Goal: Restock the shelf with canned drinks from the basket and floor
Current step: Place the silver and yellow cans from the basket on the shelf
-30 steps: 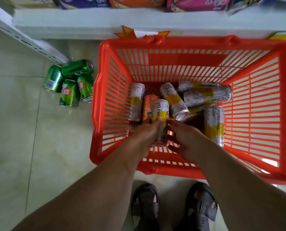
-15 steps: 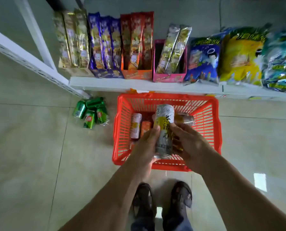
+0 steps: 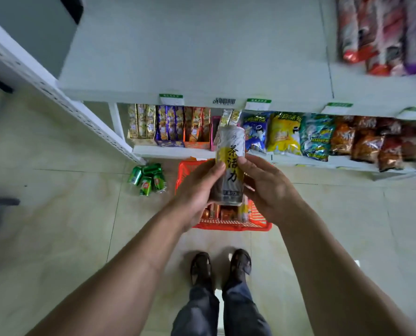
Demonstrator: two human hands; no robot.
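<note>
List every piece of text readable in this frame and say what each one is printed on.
"茶活力": silver and yellow can, held upright between left hand and right hand.
Yellow snack bag: large characters, too blurred.
Shelf-edge price tags, barcode sticker: too small.
Green cans: logo unreadable.

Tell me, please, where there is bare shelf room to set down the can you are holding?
The upper shelf is bare from its left end to the red and purple snack packs at the right. The lower shelf is crowded with snack boxes and chip bags. Both hands hold the can upright over the basket.
</note>
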